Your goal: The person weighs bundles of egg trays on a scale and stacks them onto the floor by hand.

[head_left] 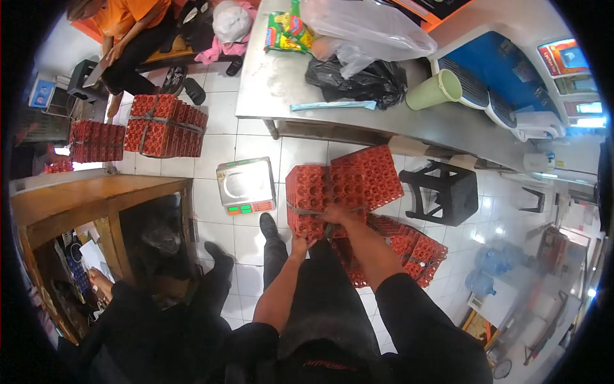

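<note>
A tied stack of red egg trays [310, 182] is held up in front of my legs. My right hand [336, 214] is closed around the dark strap where it crosses the top of the stack. At the stack's near lower edge, my left hand [300, 244] grips the trays, its fingertips partly hidden. Touching or just behind it, another red tray stack [380, 179] leans at an angle. More red trays [416, 253] lie on the floor to the right, by my right forearm. A digital scale [246, 185] with green displays rests on the tiles to the left.
A metal table [262, 96] holds plastic bags and a green bin [435, 91]. A black stool [444, 192] stands to the right. More tied tray stacks [160, 125] are at the far left. A person in black is close on my left beside a wooden cabinet [102, 198]; another sits behind.
</note>
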